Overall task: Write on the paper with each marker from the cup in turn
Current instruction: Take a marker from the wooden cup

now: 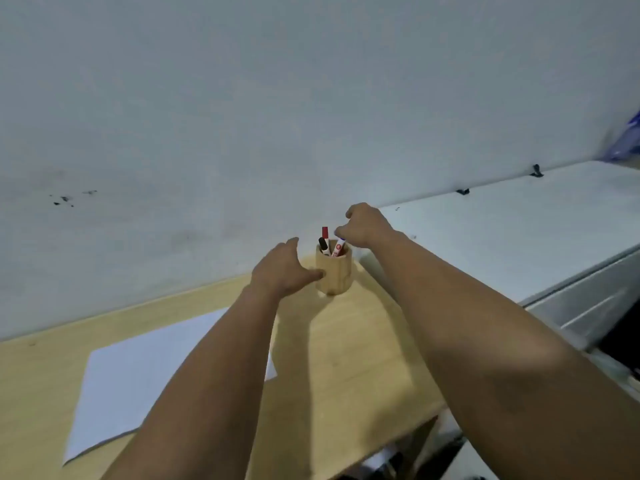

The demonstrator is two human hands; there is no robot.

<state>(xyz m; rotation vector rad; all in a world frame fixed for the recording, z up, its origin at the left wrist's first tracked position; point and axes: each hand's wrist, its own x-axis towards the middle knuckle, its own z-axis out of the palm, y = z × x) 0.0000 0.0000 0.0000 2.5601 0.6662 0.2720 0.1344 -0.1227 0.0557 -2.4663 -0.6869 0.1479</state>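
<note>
A wooden cup [335,271] stands near the back of the wooden table [363,348], by the wall. Three markers stick out of it: a red-capped one [325,232], a black-capped one [323,244] and a blue-capped one [339,247]. My left hand [282,270] is against the cup's left side, thumb touching the wall of the cup, fingers spread. Above the cup, my right hand [363,225] has its fingertips pinched at the top of the blue-capped marker. A blank white sheet of paper [145,372] lies on the table to the left, partly under my left forearm.
A pale wall [242,116] rises right behind the cup. A white cabinet top [519,223] adjoins the table on the right, with small black clips at its back edge and a blue bag [627,140] in the far corner. The table's front edge drops off at the lower right.
</note>
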